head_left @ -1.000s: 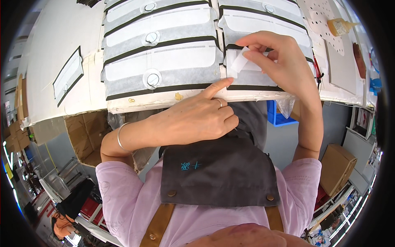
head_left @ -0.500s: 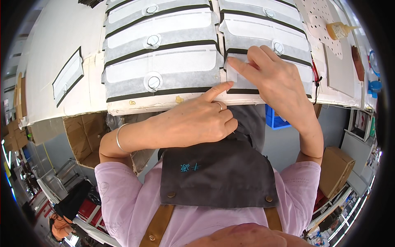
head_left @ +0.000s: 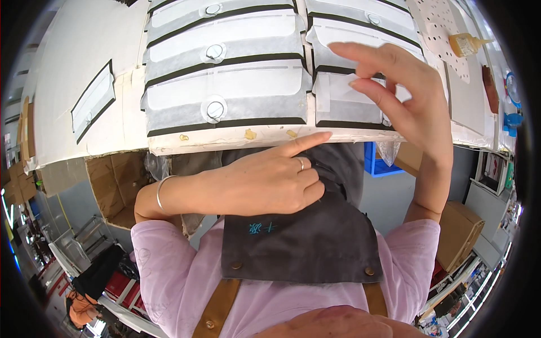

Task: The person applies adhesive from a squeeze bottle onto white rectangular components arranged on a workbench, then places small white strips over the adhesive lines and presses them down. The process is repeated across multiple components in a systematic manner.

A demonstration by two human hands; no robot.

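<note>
Rows of white and grey fabric pieces with black strips and round rings lie in two columns on a white table (head_left: 84, 50). My right hand (head_left: 411, 107) hovers over the nearest piece of the right column (head_left: 338, 110), fingers apart, with a fingertip resting on its white flap. My left hand (head_left: 270, 180) is curled, and its index finger points at the table's front edge just below that piece. Neither hand holds anything. The nearest piece of the left column (head_left: 225, 107) lies untouched beside them.
A single piece (head_left: 93, 101) lies apart at the left. An amber glue bottle (head_left: 465, 42) rests on a perforated sheet (head_left: 437, 22) at the far right. Below the table are a blue bin (head_left: 373, 163) and cardboard boxes (head_left: 115, 188), (head_left: 459, 234).
My right hand let go of the thin white flap, pressed it down on the piece, and now lifts with its fingers spread. My left hand has barely moved.
</note>
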